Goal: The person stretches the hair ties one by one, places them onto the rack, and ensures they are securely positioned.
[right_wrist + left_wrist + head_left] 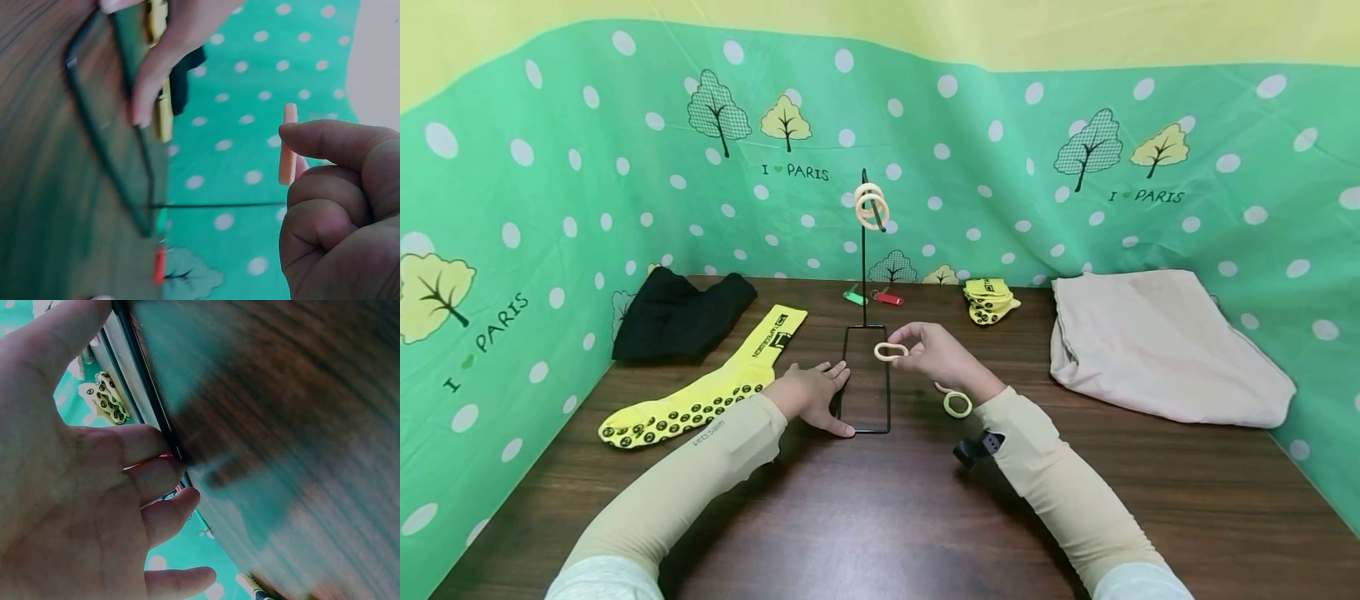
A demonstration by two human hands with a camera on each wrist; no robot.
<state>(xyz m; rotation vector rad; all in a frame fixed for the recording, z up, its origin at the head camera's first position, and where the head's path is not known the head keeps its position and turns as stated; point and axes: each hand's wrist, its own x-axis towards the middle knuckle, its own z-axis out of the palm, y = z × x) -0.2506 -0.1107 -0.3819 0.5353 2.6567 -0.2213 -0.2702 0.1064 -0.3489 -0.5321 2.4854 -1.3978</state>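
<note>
A black wire stand (864,275) rises from a rectangular wire base. My left hand (808,396) rests against the left side of that base, fingers fairly straight, thumb at the near corner. In the left wrist view the fingertips touch the black wire (148,378). Over the base's right side, my right hand (942,358) pinches a pale wooden ring (287,164) between thumb and index finger. Several similar rings (860,190) hang on the arm at the stand's top. Below my right wrist lies a pale green ring (948,405), with part of another ring behind it.
A yellow sock (700,396) and black cloth (681,317) lie on the left. Behind the base are a green tag (855,297) and a red tag (889,298). A folded yellow sock (988,300) and beige cloth (1157,346) lie to the right. A patterned curtain (970,108) surrounds the table.
</note>
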